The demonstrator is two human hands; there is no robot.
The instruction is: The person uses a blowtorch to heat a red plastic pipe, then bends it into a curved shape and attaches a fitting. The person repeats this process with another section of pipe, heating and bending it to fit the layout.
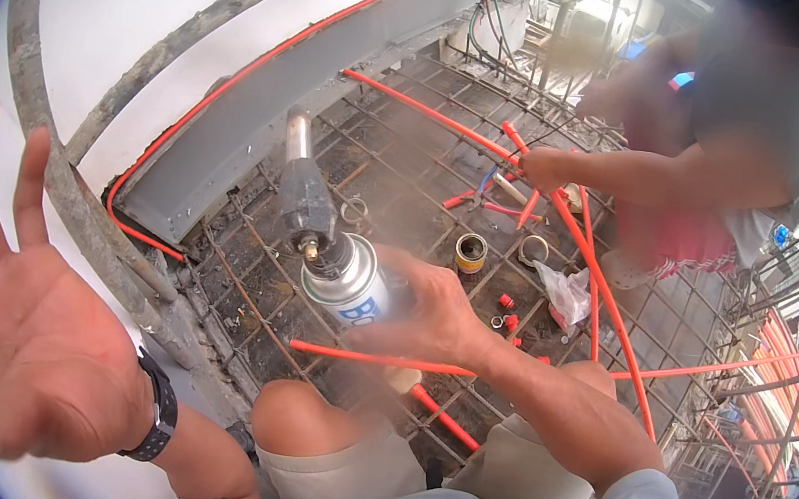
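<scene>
My left hand (44,344) is raised at the left, palm up and fingers spread, with nothing in it. In front of my knees, my right hand (431,314) wraps around a gas torch (345,278), a white canister with a dark burner head and metal nozzle aimed away from me. No flame can be made out. Just below that hand an orange pipe (385,359) lies across, over my lap side. Another orange pipe (443,417) slants down between my knees, with a pale piece at its upper end that is partly hidden.
A co-worker's hand (543,168) grips a long orange pipe (598,276) at the right. On the rebar grid (391,158) stand an open can (470,253), a plastic bag (565,297) and several red fittings (507,302). A grey beam (200,153) borders the left.
</scene>
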